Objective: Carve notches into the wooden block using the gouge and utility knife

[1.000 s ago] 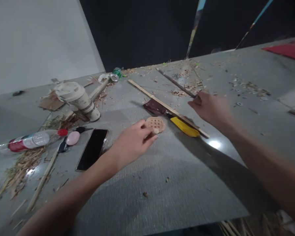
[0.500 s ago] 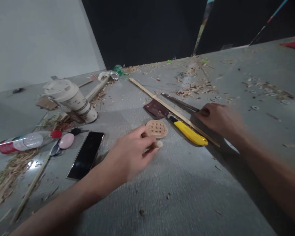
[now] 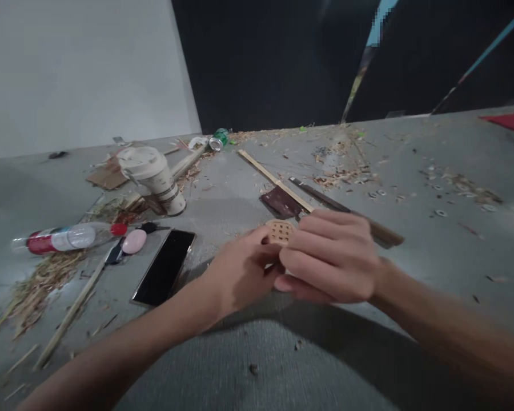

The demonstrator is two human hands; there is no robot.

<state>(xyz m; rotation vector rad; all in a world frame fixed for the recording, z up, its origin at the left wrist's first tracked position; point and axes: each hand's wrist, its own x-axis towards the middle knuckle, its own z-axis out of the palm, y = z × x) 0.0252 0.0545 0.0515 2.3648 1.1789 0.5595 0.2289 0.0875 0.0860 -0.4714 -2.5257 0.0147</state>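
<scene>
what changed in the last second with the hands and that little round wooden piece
The right hand left the dark strip and came across to the left hand, now covering the yellow knife. The left hand kept its grip on the round wooden lattice disc. The black phone stayed put.

Near the person, the grey table (image 3: 282,354) lies bare but for a few crumbs, so there's open passage in front. To the left a black phone (image 3: 165,267), a plastic bottle (image 3: 64,238) and a paper cup (image 3: 156,178) crowd the way, with shavings (image 3: 34,285) beside. Behind the joined hands a wooden strip (image 3: 274,180) and a dark rod (image 3: 346,208) lie across; the right side is mostly clear
</scene>
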